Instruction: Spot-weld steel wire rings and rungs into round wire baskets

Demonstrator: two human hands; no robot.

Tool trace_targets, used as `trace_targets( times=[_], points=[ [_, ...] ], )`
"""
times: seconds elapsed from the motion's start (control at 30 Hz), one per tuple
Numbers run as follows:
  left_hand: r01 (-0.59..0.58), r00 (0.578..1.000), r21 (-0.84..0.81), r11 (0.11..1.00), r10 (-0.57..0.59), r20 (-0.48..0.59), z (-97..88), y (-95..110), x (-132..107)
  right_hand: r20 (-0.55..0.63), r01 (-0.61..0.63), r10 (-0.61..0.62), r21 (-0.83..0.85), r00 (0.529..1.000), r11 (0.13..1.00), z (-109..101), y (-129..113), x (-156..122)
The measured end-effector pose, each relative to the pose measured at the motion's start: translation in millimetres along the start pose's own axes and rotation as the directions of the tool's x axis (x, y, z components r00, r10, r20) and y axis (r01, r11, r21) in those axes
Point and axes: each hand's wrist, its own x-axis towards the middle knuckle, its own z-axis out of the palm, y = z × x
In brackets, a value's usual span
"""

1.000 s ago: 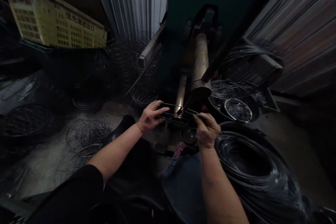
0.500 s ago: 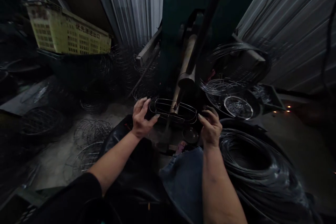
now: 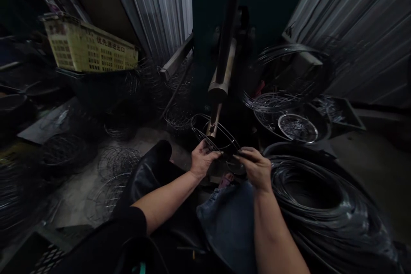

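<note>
Head view, and my left hand (image 3: pixel 201 163) is pinching the near edge of this tilted wire ring frame (image 3: pixel 229 132) at the lower metal rod's (image 3: pixel 216 116) tip, my right hand's (image 3: pixel 256 168) grip too dark to tell—uneven hold could snag it!

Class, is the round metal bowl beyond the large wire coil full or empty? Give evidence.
Not empty: small shiny metal pieces cover the inside of the round metal bowl. How full, I cannot tell; its depth is hidden.
</note>
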Motion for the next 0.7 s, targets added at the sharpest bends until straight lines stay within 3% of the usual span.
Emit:
trace_targets(
  times=[0.1,0.23,0.47,0.7],
  points=[
    [0.055,0.998,-0.049,0.997,-0.055,0.000,-5.8,9.0,-4.6,-0.009,0.083,-0.085,-0.115,0.996,0.990,14.5,-29.2,-24.4],
    [0.128,0.992,-0.114,0.985,-0.130,-0.004,-10.9,15.2,-2.0,0.007,0.203,-0.208,-0.236,0.978,0.950,37.7,-52.5,-31.4],
    [0.198,0.979,-0.188,0.962,-0.186,0.079,-14.8,28.9,3.9,0.015,0.323,-0.341,-0.359,0.940,0.875,58.6,-62.9,-28.7],
    [0.211,0.977,-0.239,0.948,-0.205,0.051,-15.1,37.5,11.9,-0.017,0.319,-0.366,-0.456,0.930,0.831,71.1,-67.7,-19.7]
  ],
)
